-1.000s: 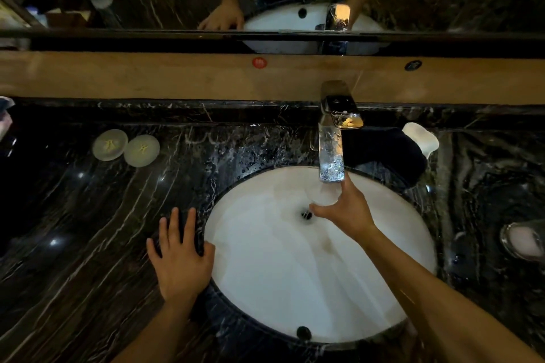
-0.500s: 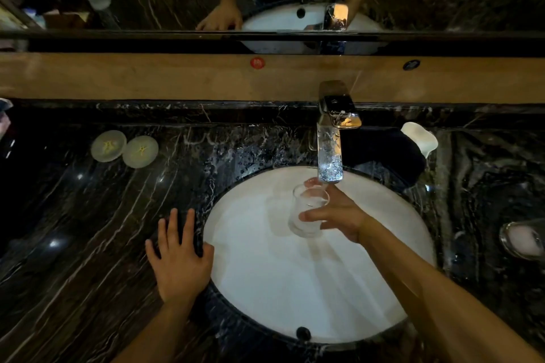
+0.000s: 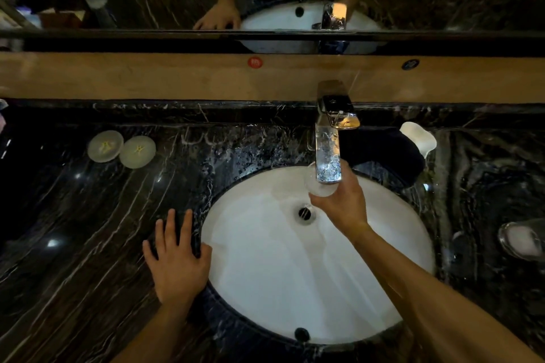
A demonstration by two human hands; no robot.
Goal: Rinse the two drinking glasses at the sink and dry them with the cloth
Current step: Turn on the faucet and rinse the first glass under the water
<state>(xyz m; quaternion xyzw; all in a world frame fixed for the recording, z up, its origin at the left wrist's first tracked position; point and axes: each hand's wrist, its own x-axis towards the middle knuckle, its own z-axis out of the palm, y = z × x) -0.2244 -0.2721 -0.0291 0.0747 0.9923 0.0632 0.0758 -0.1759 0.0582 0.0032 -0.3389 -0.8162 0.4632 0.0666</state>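
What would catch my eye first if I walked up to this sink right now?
Probably the white basin, bright against the dark marble counter. Over it the right hand holds a clear glass under the chrome tap. The left hand rests flat on the counter at the basin's left rim, and a second glass stands at the far right.

1 clear drinking glass (image 3: 320, 186) is tipped beneath the faucet (image 3: 328, 153); the other glass (image 3: 520, 240) stands far right of it.
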